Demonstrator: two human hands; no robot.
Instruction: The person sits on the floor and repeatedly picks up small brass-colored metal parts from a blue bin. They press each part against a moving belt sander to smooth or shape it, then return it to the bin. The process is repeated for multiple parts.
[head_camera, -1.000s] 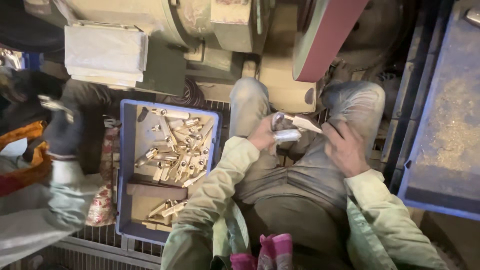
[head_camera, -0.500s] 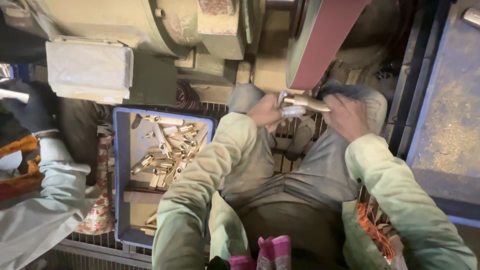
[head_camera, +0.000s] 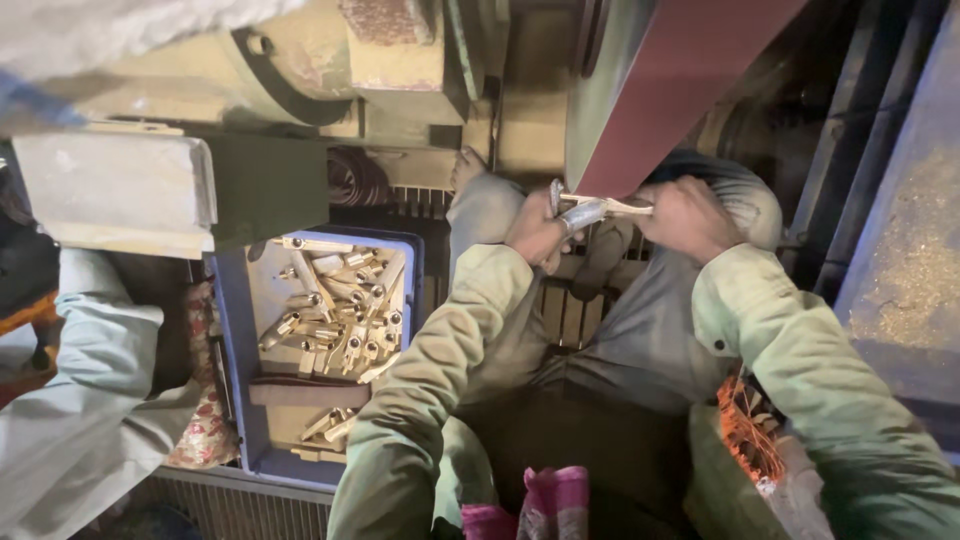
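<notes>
Beneath the red belt (head_camera: 680, 90), my left hand (head_camera: 535, 232) and right hand (head_camera: 688, 215) each keep a closed grip on the metal part (head_camera: 590, 210), pressed to it; slipping could drag fingers onto the abrasive.

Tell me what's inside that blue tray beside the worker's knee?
The blue tray holds a heap of small brass-coloured metal parts, with more behind a divider. What lies beneath the heap is covered.
</notes>
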